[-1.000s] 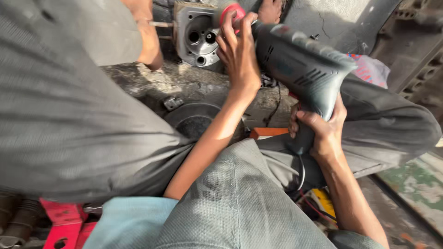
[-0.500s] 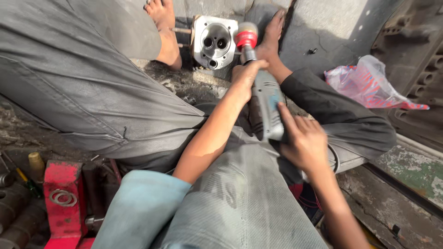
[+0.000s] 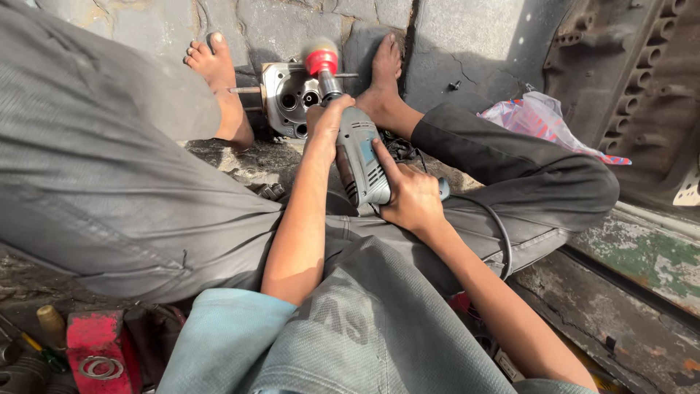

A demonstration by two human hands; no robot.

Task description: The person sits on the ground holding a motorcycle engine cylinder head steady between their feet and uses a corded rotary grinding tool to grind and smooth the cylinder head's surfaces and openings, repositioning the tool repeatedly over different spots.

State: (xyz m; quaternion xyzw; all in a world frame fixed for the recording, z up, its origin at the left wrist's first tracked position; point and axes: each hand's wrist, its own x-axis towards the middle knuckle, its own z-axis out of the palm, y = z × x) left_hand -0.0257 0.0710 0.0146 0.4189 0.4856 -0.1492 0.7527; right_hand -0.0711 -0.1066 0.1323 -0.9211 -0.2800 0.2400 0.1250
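I sit on the ground with a grey electric drill (image 3: 361,164) between my knees. My right hand (image 3: 412,193) grips its rear handle, index finger laid along the body. My left hand (image 3: 328,117) wraps the drill's front near the chuck. A red round attachment (image 3: 321,60) sits on the drill's tip, pressed against a grey metal engine cylinder head (image 3: 288,98) with several round ports. That part lies on the stone floor between my bare left foot (image 3: 219,80) and bare right foot (image 3: 384,69).
A black power cord (image 3: 499,233) loops over my right thigh. A crumpled plastic bag (image 3: 543,120) lies at the right by a rusty engine block (image 3: 642,80). A red tool (image 3: 95,350) and screwdrivers (image 3: 33,343) lie at the lower left.
The drill has swung from pointing sideways to pointing forward, and its red tip now meets the cylinder head. My view has tilted down, bringing both feet into sight.
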